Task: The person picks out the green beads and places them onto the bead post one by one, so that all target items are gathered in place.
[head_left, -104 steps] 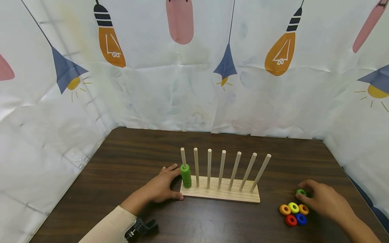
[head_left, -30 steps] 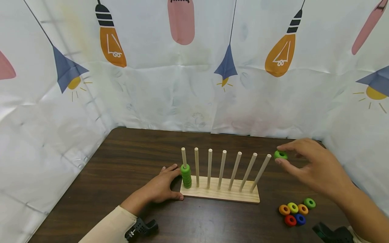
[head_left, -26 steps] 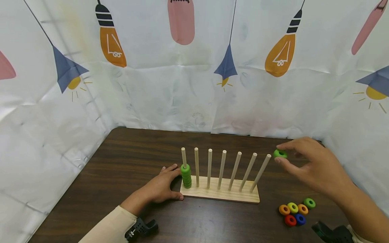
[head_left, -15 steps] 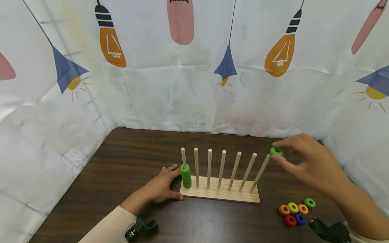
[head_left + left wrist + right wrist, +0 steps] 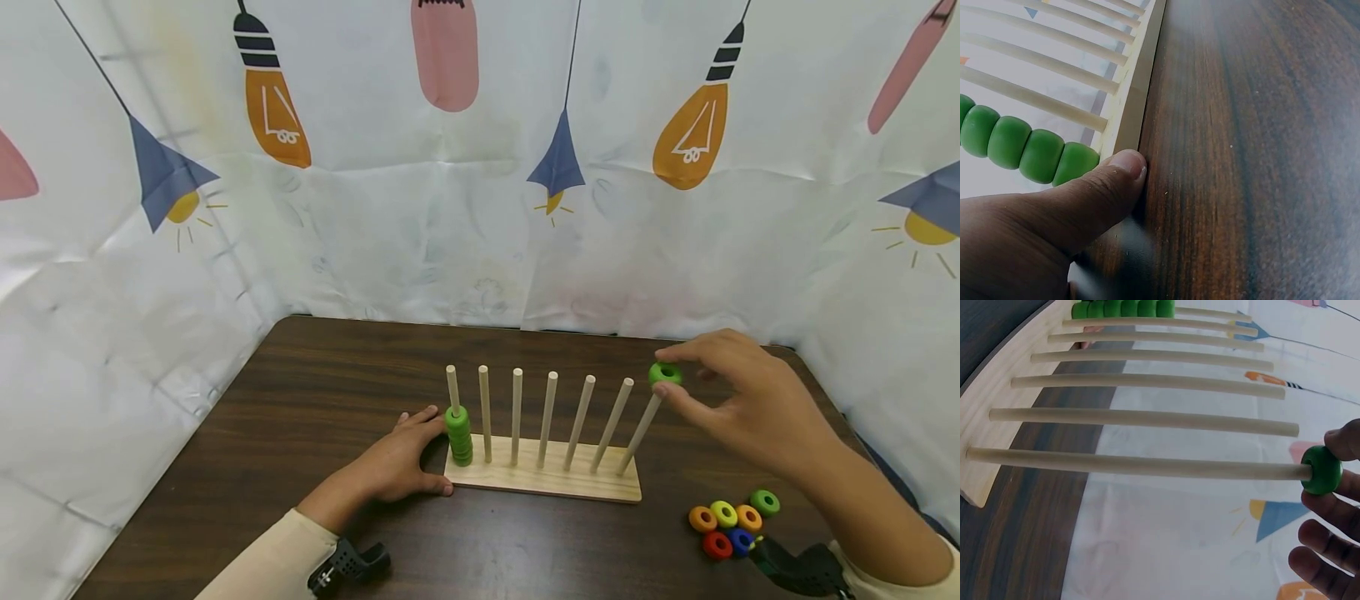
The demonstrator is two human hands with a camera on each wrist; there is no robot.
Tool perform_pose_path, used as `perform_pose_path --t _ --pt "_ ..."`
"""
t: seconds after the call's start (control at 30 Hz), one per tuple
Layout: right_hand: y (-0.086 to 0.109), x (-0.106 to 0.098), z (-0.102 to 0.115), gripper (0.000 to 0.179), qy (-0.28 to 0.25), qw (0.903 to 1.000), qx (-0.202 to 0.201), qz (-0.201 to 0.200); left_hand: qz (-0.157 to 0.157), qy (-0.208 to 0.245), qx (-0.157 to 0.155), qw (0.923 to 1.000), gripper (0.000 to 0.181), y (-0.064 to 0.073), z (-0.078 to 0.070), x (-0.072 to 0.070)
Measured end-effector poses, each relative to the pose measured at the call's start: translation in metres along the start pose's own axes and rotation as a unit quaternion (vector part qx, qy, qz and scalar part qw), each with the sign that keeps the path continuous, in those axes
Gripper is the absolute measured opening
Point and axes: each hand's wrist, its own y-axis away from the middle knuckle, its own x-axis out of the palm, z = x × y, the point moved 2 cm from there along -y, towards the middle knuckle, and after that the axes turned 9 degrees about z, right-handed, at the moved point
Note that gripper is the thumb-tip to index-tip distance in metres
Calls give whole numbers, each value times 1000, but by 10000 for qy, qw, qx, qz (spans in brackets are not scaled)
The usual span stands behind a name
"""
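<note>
A wooden peg rack with a row of upright pegs stands on the table. Its leftmost peg bears a stack of green beads. My left hand holds the rack's left end, thumb on the front edge of the base and fingers toward the back; in the left wrist view the thumb lies beside the lowest bead. My right hand pinches a green bead between thumb and index finger. That bead sits right at the tip of the rightmost peg, the peg's end meeting its hole.
Right of the rack lie loose beads: a green one, a yellow one, two orange ones, a red one and a blue one. A dark wrist device on the right arm overlaps the blue bead's edge. A printed white curtain hangs behind the table.
My right hand has lifted a green bead from beside the loose ones and moved it left onto the rightmost peg's tip. My left hand has stayed in place.
</note>
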Motion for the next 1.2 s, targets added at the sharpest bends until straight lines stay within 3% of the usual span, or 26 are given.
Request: perform_pose_path --t 0.43,1.2 --pt "-10 8 10 46 -202 9997 80 93 18 4 19 10000 85 0 0 0" --pt "-25 21 22 40 -418 9989 -206 104 -7 -56 -33 10000 86 -1 1 0"
